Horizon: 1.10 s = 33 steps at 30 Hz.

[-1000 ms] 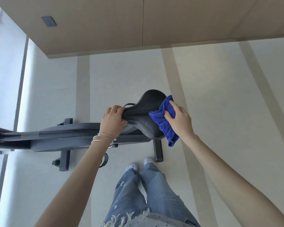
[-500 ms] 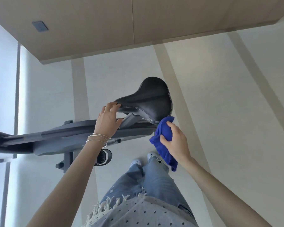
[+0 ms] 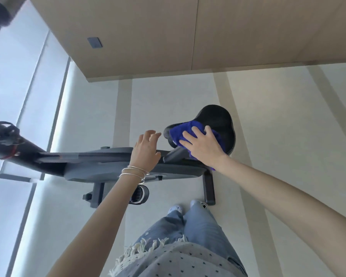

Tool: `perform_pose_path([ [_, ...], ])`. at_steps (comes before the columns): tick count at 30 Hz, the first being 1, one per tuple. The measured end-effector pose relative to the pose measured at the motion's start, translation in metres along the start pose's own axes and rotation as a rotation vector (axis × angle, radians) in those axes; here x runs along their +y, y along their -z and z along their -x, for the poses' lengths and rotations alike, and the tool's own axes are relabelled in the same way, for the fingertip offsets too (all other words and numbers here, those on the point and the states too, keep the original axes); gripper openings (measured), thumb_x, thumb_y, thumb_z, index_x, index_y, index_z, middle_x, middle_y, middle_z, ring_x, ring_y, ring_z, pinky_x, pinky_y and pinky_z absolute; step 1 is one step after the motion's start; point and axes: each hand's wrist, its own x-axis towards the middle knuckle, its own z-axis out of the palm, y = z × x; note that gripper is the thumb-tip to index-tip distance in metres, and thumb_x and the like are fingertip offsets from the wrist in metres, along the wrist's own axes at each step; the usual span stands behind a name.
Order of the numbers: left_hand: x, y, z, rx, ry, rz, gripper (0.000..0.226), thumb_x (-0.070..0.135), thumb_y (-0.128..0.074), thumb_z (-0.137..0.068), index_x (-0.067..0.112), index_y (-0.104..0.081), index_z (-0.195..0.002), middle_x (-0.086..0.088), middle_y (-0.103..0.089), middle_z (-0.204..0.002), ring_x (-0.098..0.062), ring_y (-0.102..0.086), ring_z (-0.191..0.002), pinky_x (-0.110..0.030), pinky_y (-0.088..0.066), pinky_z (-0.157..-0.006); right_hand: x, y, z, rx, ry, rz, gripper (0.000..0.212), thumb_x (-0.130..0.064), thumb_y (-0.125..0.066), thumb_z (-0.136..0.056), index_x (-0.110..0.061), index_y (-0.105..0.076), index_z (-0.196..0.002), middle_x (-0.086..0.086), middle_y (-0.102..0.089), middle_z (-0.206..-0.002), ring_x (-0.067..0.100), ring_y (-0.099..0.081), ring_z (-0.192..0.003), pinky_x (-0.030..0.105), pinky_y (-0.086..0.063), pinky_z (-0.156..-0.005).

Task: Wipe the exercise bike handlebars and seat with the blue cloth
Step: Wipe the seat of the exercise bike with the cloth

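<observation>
The black bike seat [image 3: 218, 116] sits right of centre, above the grey bike frame [image 3: 112, 166]. A blue cloth [image 3: 185, 129] lies over the seat's narrow front end, and my right hand [image 3: 203, 145] presses flat on it with fingers spread. My left hand [image 3: 146, 151], with thin bracelets on the wrist, hovers open just left of the seat's nose without touching it. The dark handlebar stem [image 3: 6, 144] runs off at the far left; the handlebars themselves are mostly out of view.
The bike's floor supports [image 3: 209, 188] and a pedal [image 3: 140, 194] stand on a pale floor just ahead of my feet [image 3: 186, 205]. A wood-panelled wall [image 3: 188, 33] rises beyond, and bright windows [image 3: 18, 96] fill the left side.
My right hand has carried the blue cloth up from below the seat onto its top front. My left hand has let go of the seat's nose and opened.
</observation>
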Motion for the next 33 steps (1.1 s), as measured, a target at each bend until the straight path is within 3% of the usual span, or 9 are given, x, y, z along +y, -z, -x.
perform_pose_path([
  [3, 0.013, -0.009, 0.001, -0.026, -0.037, -0.008, 0.058, 0.006, -0.060, -0.080, 0.012, -0.041, -0.135, -0.012, -0.040, -0.140, -0.034, -0.043, -0.120, -0.041, -0.042, -0.097, 0.017, -0.010, 0.021, -0.025, 0.013, 0.047, 0.021, -0.035, -0.055, -0.082, -0.028, -0.064, -0.100, -0.006, -0.059, -0.118, 0.022, -0.057, -0.096, 0.037, -0.046, -0.070],
  [7, 0.026, -0.015, -0.003, -0.041, -0.077, 0.005, 0.057, 0.006, -0.057, -0.081, 0.012, -0.041, -0.135, -0.011, -0.039, -0.140, -0.033, -0.043, -0.119, -0.039, -0.043, -0.094, 0.023, -0.006, 0.038, -0.042, 0.114, 0.025, 0.025, -0.023, -0.040, -0.093, -0.016, -0.060, -0.106, 0.003, -0.048, -0.130, 0.031, -0.049, -0.105, 0.045, -0.042, -0.080],
  [12, 0.027, -0.011, -0.009, -0.004, -0.096, 0.027, 0.056, 0.004, -0.058, -0.080, 0.011, -0.044, -0.133, -0.010, -0.041, -0.140, -0.034, -0.043, -0.119, -0.041, -0.043, -0.095, 0.047, 0.012, 0.045, -0.192, 0.170, -0.270, 0.024, -0.025, -0.045, -0.086, -0.023, -0.069, -0.089, -0.004, -0.051, -0.094, 0.022, -0.042, -0.082, 0.037, -0.033, -0.075],
  [16, 0.028, -0.010, -0.012, 0.010, -0.095, 0.039, 0.056, 0.006, -0.059, -0.080, 0.011, -0.044, -0.133, -0.010, -0.042, -0.140, -0.033, -0.042, -0.122, -0.041, -0.040, -0.098, 0.067, 0.005, 0.039, 0.103, -0.049, -0.519, 0.029, -0.029, -0.052, -0.084, -0.033, -0.065, -0.110, -0.003, -0.054, -0.114, 0.025, -0.047, -0.100, 0.039, -0.037, -0.083],
  [20, 0.035, -0.010, -0.018, -0.016, -0.137, 0.046, 0.055, 0.009, -0.058, -0.083, 0.012, -0.042, -0.136, -0.008, -0.039, -0.144, -0.030, -0.038, -0.128, -0.041, -0.039, -0.104, 0.058, -0.014, 0.011, 0.027, -0.414, -0.684, 0.037, -0.030, -0.051, -0.088, -0.031, -0.055, -0.125, -0.001, -0.048, -0.130, 0.028, -0.041, -0.114, 0.042, -0.036, -0.090],
  [23, 0.033, -0.009, -0.023, 0.007, -0.150, 0.047, 0.055, 0.009, -0.057, -0.083, 0.012, -0.042, -0.136, -0.008, -0.039, -0.144, -0.029, -0.036, -0.129, -0.040, -0.039, -0.103, 0.045, -0.030, 0.033, 0.087, -0.491, -0.670, 0.031, -0.028, -0.057, -0.082, -0.027, -0.063, -0.113, -0.001, -0.055, -0.120, 0.030, -0.047, -0.105, 0.041, -0.039, -0.081],
  [27, 0.023, -0.008, -0.028, 0.001, -0.133, 0.036, 0.056, 0.008, -0.059, -0.081, 0.011, -0.043, -0.135, -0.009, -0.040, -0.143, -0.031, -0.036, -0.129, -0.042, -0.039, -0.104, 0.048, -0.029, 0.068, 0.094, -0.384, -0.717, 0.022, -0.020, -0.066, -0.073, -0.027, -0.072, -0.093, -0.002, -0.063, -0.101, 0.030, -0.056, -0.088, 0.036, -0.042, -0.078],
  [29, 0.022, -0.007, -0.032, 0.000, -0.133, 0.033, 0.056, 0.010, -0.060, -0.081, 0.011, -0.043, -0.135, -0.009, -0.040, -0.143, -0.031, -0.036, -0.129, -0.042, -0.038, -0.104, 0.067, -0.020, 0.060, 0.047, -0.316, -0.771, 0.024, -0.021, -0.065, -0.074, -0.029, -0.072, -0.095, -0.004, -0.064, -0.099, 0.027, -0.057, -0.086, 0.033, -0.040, -0.079],
  [33, 0.031, -0.009, -0.038, -0.017, -0.123, 0.045, 0.058, 0.013, -0.063, -0.080, 0.010, -0.043, -0.135, -0.011, -0.041, -0.142, -0.031, -0.037, -0.128, -0.041, -0.037, -0.102, 0.063, 0.002, 0.005, 0.203, -0.270, -0.721, 0.031, -0.023, -0.063, -0.078, -0.026, -0.067, -0.108, 0.000, -0.062, -0.115, 0.029, -0.053, -0.102, 0.041, -0.038, -0.082],
])
